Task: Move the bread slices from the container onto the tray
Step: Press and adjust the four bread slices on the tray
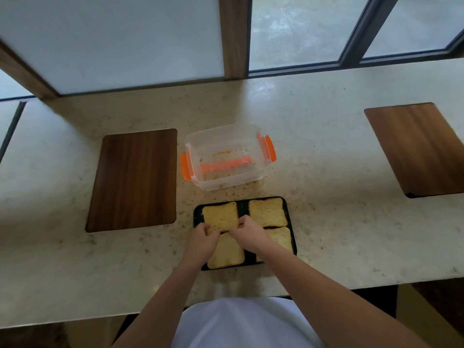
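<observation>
A black tray (243, 206) lies on the counter in front of me with several toasted bread slices on it. Both hands pinch the near edge of the far-left slice (220, 215): my left hand (204, 239) at its left corner, my right hand (247, 231) at its right corner. A second slice (268, 211) lies at the far right, a third (227, 253) at the near left, and a fourth (282, 238) at the near right, partly under my right forearm. Behind the tray stands the clear plastic container (227, 156) with orange clips, holding only crumbs.
A dark wooden board (134, 179) lies left of the container and another wooden board (416, 149) at the far right. Crumbs are scattered on the marble counter (326, 187) around the tray. Windows run along the counter's back edge.
</observation>
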The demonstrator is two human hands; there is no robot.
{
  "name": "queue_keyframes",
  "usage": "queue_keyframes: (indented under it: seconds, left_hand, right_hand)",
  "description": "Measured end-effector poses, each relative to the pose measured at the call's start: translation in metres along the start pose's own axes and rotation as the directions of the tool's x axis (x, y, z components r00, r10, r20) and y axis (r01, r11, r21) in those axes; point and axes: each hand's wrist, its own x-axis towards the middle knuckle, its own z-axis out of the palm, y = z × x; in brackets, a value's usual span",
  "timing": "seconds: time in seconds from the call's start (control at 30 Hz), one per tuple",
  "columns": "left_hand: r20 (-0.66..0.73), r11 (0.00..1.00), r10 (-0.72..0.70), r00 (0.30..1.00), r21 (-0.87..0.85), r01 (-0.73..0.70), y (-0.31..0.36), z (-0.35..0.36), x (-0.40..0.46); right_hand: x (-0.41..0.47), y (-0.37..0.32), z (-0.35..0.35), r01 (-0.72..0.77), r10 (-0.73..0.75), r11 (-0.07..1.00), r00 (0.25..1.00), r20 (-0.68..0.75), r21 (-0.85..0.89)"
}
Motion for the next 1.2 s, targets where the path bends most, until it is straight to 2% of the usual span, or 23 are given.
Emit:
queue_keyframes:
  seconds: [0.43, 1.2]
  left_hand:
    - [-0.026, 0.996, -0.012, 1.000, 0.084, 0.014, -0.002, -0.011, 0.003]
    - [-0.029, 0.994, -0.003, 1.000, 0.106, 0.006, -0.010, -0.017, 0.009]
  right_hand:
    - [0.003, -0.008, 0.012, -0.002, 0.002, 1.000, 1.000, 0.019, -0.001]
    - [0.002, -0.013, 0.019, 0.024, -0.023, 0.999, 0.999, 0.030, -0.045]
